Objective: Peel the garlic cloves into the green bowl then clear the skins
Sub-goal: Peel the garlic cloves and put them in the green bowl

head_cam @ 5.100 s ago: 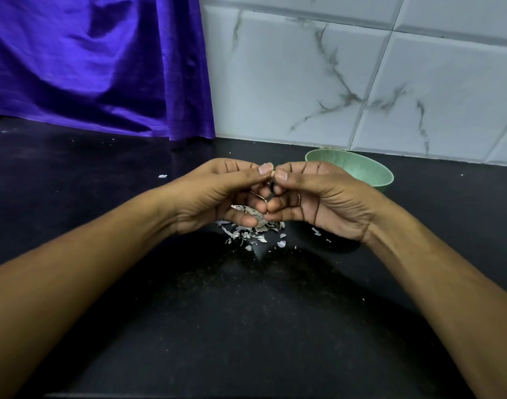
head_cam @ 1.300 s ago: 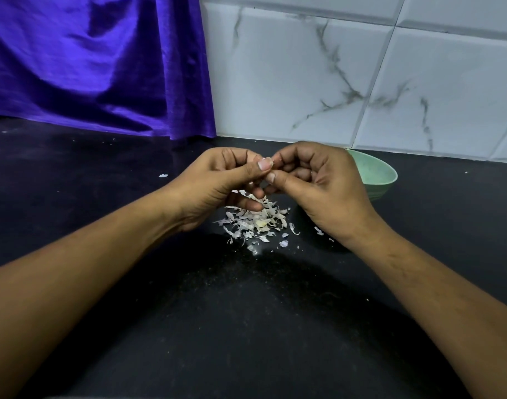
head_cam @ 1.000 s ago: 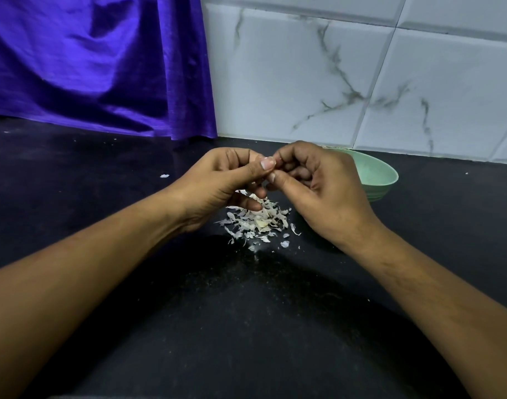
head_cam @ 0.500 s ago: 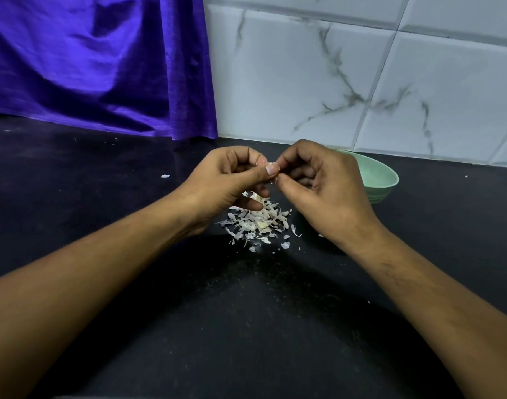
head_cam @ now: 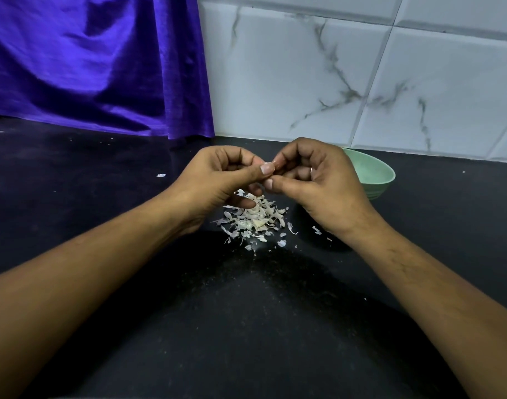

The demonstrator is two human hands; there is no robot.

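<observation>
Mid-peel. Pinching a garlic clove w/ both hands, just above the skins. Left hand curled, thumb & forefinger clamped on one end to steady it. Right hand curled too, fingers nipping at the other end, prob. to tear skin away. Only a reddish sliver of clove showing btwn the tips, so can't tell how much skin is left on it.

Working right over the pile on the desk, likely so flakes drop in one spot & sweep up easily afterwards.

Note green bowl just behind the right hand, near the tiled wall. Short reach for dropping a peeled clove, yet apart from the falling skin. Can't see into the bowl from this angle.

A few strays beyond the pile: one flake well off to the left, more by the right wrist. Purple cloth at back left, not in play.

Judging by pile size, peeling well along; clearing not yet begun. Next up, prob.: strip the last skin, drop clove in bowl w/o flicking bits in.
</observation>
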